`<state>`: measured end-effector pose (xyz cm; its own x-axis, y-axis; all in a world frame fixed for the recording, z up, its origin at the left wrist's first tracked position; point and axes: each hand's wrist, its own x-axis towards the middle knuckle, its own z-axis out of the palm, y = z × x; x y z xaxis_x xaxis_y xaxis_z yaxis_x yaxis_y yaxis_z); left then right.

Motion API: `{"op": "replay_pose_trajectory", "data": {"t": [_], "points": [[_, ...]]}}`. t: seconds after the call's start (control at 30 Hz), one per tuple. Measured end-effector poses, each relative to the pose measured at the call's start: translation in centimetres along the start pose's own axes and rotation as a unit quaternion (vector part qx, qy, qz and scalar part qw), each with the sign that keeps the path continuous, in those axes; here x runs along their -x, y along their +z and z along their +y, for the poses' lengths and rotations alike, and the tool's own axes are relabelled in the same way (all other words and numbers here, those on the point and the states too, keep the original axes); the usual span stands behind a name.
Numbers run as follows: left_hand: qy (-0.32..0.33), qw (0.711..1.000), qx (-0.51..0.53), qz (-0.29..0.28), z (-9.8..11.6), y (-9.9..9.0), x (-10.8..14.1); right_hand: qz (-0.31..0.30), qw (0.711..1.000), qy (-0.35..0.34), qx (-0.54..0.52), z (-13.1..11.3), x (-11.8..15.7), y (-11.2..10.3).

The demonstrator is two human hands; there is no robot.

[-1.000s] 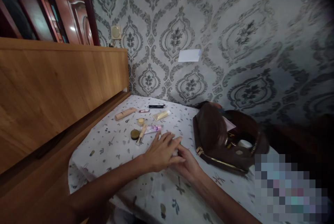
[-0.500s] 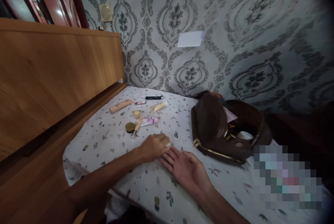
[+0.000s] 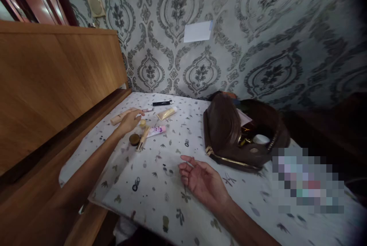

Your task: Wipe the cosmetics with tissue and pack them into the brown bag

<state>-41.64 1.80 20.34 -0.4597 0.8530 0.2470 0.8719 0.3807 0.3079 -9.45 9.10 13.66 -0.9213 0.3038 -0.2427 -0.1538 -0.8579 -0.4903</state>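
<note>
My left hand (image 3: pixel 131 121) is over the cosmetics at the left, its fingers apart beside a beige tube (image 3: pixel 120 117) and near a small yellow jar (image 3: pixel 142 123). Palm up, my right hand (image 3: pixel 204 183) rests on the patterned cloth (image 3: pixel 151 200) with loosely curled fingers and nothing in it. Around the left hand lie a thin lip tube (image 3: pixel 148 110), a black pen-like tube (image 3: pixel 163 103), a clear yellowish tube (image 3: pixel 167 113), a pink-capped tube (image 3: pixel 156 130), a beige stick (image 3: pixel 142 139) and a dark round pot (image 3: pixel 134 139).
An open brown bag (image 3: pixel 229 135) stands at the right, holding a white round item (image 3: pixel 260 139). A blurred-out object (image 3: pixel 309 185) lies at the far right. Wooden furniture (image 3: pixel 57 74) borders the left side, and a patterned wall (image 3: pixel 177 28) is behind.
My left hand has left my right hand's fingertips and moved away to the upper left, over the cosmetics. My right hand's fingers have curled. The camera view has shifted slightly.
</note>
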Motion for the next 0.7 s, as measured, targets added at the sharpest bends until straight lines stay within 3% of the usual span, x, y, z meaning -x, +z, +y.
{"op": "replay_pose_trajectory", "data": {"t": [0.2, 0.37, 0.53, 0.7], "points": [[-0.034, 0.991, -0.087, -0.092, 1.0, 0.4, 3.1, -0.015, 0.999, 0.011, -0.043, -0.1, 0.4, 0.5], [-0.049, 0.978, -0.148, -0.136, 2.9, 1.2, 3.7, -0.007, 0.999, 0.013, -0.036, 0.2, 0.4, 0.3], [-0.055, 0.977, -0.146, -0.144, 3.3, 1.0, 3.7, -0.003, 1.0, 0.002, -0.02, 0.2, 0.2, -0.1], [-0.019, 0.986, -0.099, -0.136, 4.1, -0.7, 4.8, -0.002, 1.0, -0.001, -0.003, 0.2, 0.5, 0.2]]}}
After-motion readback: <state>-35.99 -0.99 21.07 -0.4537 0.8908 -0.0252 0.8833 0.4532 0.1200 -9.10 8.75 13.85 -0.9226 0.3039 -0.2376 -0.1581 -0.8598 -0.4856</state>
